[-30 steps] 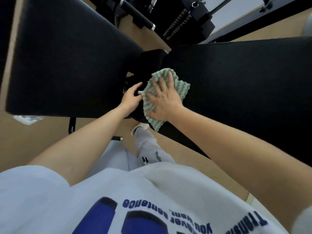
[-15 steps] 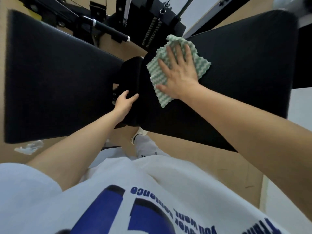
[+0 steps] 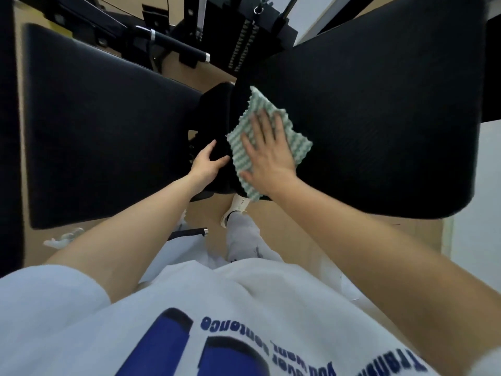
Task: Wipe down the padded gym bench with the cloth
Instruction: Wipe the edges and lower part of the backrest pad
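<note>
Ok, the right hand (image 3: pixel 267 158) lies flat & wide on the cloth (image 3: pixel 263 104), fingers straight & spread, pressing it onto the black bench (image 3: pixel 379 109). The cloth is green & white w/ wavy stripes. It sits on the big right pad, near that pad's left end, close to the gap btw the two pads. One corner sticks up past the fingertips; its low corner reaches the pad's near edge. The left hand (image 3: pixel 207 164) is just beside it, on the dark middle part (image 3: pixel 217 109) where the pads meet. Its thumb points at the cloth & its fingers bend a little over the dark part; too dark to tell if it grips or only rests. Under the bench is a tan floor (image 3: pixel 298 240). A white shoe (image 3: pixel 240 206) peeks out just below the cloth. A crumpled white scrap (image 3: pixel 63 237) lies on the floor by the left pad (image 3: pixel 95 131). Behind the bench stand a weight stack (image 3: pixel 244 36) & a black bar (image 3: pixel 176 47) w/ a silver ring.
</note>
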`<state>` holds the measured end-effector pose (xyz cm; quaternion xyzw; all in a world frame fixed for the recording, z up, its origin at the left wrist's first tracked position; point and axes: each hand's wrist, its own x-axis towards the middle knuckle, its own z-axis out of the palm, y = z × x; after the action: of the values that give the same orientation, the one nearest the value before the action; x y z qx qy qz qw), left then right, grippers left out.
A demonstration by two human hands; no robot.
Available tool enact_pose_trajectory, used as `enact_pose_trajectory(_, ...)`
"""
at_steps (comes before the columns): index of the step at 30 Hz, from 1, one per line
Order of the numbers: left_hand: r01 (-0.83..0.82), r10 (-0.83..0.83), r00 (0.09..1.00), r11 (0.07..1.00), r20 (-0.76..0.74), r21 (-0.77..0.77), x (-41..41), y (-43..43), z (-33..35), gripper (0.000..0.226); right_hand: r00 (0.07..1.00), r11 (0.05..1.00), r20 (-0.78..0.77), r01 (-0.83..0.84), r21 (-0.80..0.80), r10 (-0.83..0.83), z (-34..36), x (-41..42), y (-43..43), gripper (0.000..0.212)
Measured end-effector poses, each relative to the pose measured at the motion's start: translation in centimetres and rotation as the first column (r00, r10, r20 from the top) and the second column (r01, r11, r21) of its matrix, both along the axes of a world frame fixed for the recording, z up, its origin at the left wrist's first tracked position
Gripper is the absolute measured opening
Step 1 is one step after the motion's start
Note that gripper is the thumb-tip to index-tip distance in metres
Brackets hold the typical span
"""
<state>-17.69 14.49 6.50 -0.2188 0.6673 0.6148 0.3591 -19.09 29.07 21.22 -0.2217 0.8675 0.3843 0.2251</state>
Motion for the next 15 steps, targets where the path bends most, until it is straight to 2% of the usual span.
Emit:
enact_pose_trajectory(7, 0.152, -0.152, 0.988, 0.988, 0.007, 0.009, 3.3, -2.8, -1.5, 0.056, 0.985, 0.981, 0.077, -0.161, 0.107, 0.153, -5.4, 4.9, -2.8, 0.096)
enact_pose_trajectory(11, 0.049, -0.048, 0.999, 0.998, -0.008, 0.03, 5.8, -1.9, -2.7, 0.059, 0.963, 0.946, 0.087, -0.268, 0.183, 0.255, -7.5, 6.0, -3.7, 0.088)
enact_pose_trajectory(15, -0.059, 0.06, 0.998, 0.997, -0.022, 0.05, 8.5, -0.5, -3.3, 0.06, 0.938, 0.928, 0.053, -0.347, 0.134, 0.343, -7.4, 7.4, -2.5, 0.078)
